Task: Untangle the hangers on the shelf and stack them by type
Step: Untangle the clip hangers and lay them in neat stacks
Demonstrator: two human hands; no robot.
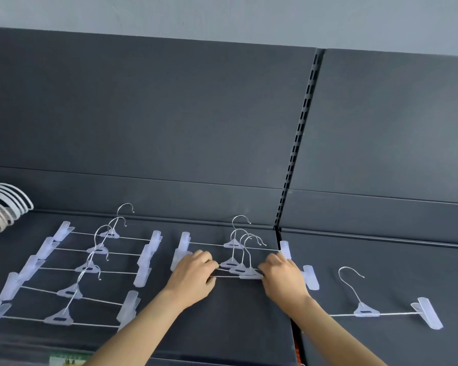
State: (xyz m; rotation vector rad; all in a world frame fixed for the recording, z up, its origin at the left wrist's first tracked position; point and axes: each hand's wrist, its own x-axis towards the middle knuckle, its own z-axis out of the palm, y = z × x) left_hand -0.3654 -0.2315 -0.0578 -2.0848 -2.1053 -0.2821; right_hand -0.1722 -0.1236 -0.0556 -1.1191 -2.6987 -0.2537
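Above, a strip of pale grey wall (pixel 222 14) under soft, even light. Below it, dark grey back panels (pixel 143 101) with a horizontal seam low down, parted right of centre by a slotted upright (pixel 298 138). At the bottom, a flat matte dark grey shelf (pixel 236 326) in two sections.

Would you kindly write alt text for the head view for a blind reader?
The left hand and right hand grip a bunch of clip hangers on a dark shelf. A fanned row lies left; a single hanger lies right.
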